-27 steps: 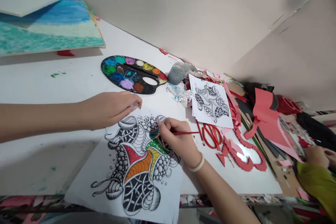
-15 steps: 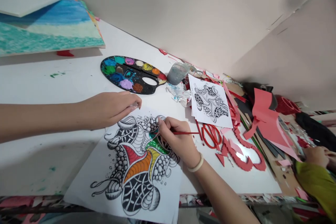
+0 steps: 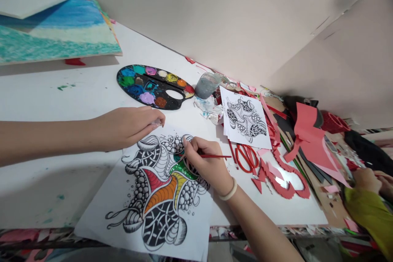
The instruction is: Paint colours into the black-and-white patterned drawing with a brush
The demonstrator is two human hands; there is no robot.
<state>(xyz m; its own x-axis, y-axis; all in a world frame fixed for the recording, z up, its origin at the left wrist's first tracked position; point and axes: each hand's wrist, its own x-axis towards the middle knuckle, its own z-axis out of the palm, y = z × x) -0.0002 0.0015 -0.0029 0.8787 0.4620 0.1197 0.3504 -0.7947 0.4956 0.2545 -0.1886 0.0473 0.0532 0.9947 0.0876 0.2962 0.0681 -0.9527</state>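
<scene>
Hands have barely shifted since a moment ago: the right hand (image 3: 208, 166) grips a slim red-handled paintbrush (image 3: 216, 156), tip hidden, by the glossy green band (image 3: 181, 170) of a black-ink doodle sheet (image 3: 190, 229) on the white worktop (image 3: 76, 102); the left hand (image 3: 125, 129) stays pinched at its upper edge, holding nothing clearly visible.

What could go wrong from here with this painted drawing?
The right hand, holding a red-handled paintbrush, sits right beside the glossy green section; if that paint is still wet, the hand could smear it. The drawing sheet overhangs the table's front edge and looks unfixed, so it might slip, with the left hand only near its top edge.
</scene>
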